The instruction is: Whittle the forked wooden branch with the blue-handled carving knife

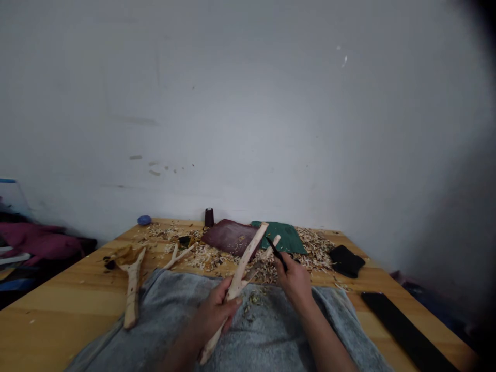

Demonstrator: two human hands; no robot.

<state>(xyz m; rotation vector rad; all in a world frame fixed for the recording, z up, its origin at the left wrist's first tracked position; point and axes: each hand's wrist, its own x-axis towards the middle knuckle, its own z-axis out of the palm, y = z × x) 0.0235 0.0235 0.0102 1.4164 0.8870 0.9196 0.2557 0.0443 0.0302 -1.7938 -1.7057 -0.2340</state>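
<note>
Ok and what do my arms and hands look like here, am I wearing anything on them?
Your left hand and right hand are both ungloved. The left forearm and right forearm look bare as far as the picture shows, with no sleeve, watch or bracelet visible. Rings would be too small to tell.

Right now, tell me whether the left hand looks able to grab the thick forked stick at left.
Probably not while full: the left hand grips a long peeled branch. Otherwise the way looks free, only gray cloth lying between that hand and the thick forked stick.
</note>
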